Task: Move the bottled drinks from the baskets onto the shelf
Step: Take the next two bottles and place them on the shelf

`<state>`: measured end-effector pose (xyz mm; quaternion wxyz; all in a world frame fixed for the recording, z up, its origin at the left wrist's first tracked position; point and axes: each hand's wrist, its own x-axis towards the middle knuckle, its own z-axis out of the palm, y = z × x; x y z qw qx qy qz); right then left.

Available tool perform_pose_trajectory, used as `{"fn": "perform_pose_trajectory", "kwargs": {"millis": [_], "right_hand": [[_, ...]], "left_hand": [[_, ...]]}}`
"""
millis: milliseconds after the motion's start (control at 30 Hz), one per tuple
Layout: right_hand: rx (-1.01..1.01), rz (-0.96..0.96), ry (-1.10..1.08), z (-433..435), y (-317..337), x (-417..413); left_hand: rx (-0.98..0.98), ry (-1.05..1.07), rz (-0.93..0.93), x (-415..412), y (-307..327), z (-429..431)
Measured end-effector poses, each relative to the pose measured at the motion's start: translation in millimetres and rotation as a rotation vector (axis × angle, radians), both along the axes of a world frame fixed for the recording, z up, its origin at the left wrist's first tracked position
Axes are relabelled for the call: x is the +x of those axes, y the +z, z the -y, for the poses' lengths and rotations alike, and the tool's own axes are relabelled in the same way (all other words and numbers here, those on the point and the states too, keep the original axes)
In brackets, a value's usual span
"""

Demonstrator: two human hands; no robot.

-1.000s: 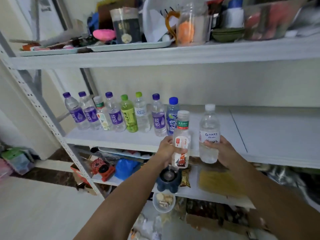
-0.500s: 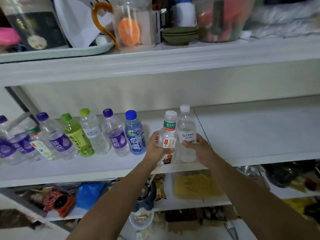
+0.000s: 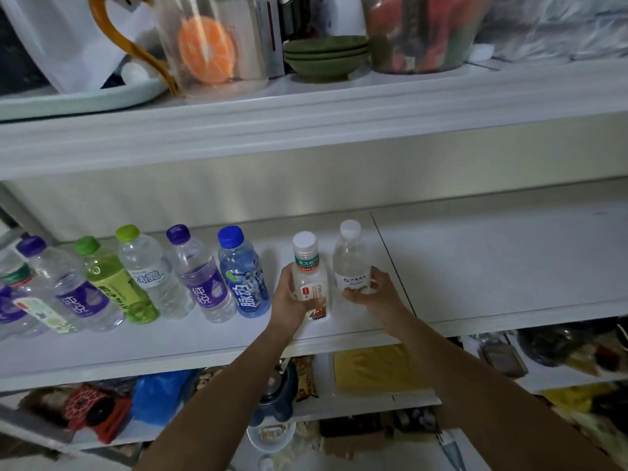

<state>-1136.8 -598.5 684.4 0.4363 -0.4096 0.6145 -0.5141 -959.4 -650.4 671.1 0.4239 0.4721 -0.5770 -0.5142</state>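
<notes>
Bottled drinks fill both hands at the middle shelf [image 3: 492, 260]. The left hand [image 3: 292, 300] curls its fingers round the red-labelled bottle [image 3: 311, 283], and the right hand [image 3: 373, 294] grips the clear water bottle [image 3: 351, 263]. Both bottles stand upright, long axes near vertical and white caps pointing up. They are side by side, just right of the blue-capped bottle [image 3: 243, 277] that ends the row. The water bottle's base is hidden behind the right hand.

White shelf [image 3: 492, 266]: L hand [image 3: 289, 299] grips tea btl [image 3: 310, 266], R hand [image 3: 373, 295] grips water btl [image 3: 351, 260], both upright. Just left of grip: blue-cap btl [image 3: 243, 277], then purple-cap btl [image 3: 202, 277], green-cap btls [image 3: 114, 287]. Panel seam [image 3: 380, 234] just right of grip.
</notes>
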Motion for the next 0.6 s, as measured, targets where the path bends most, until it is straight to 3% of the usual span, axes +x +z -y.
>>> {"fn": "perform_pose_trajectory", "kwargs": {"millis": [200,333,433,600], "right_hand": [[0.101,-0.251,0.029,-4.5,-11.1,2.4],[0.112,-0.406,0.003,-0.2,-9.8,3.2],[0.108,-0.439,-0.006,3.0,-12.0,5.2],[0.105,-0.446,0.003,10.6,-12.0,13.7]], "left_hand": [[-0.047,-0.06,0.063,2.5,-5.1,4.5],[-0.056,0.077,0.18,-7.3,-15.0,-6.3],[-0.024,0.202,0.267,-17.0,-16.2,-13.3],[-0.061,0.217,0.385,-15.5,-9.9,-12.8]]}}
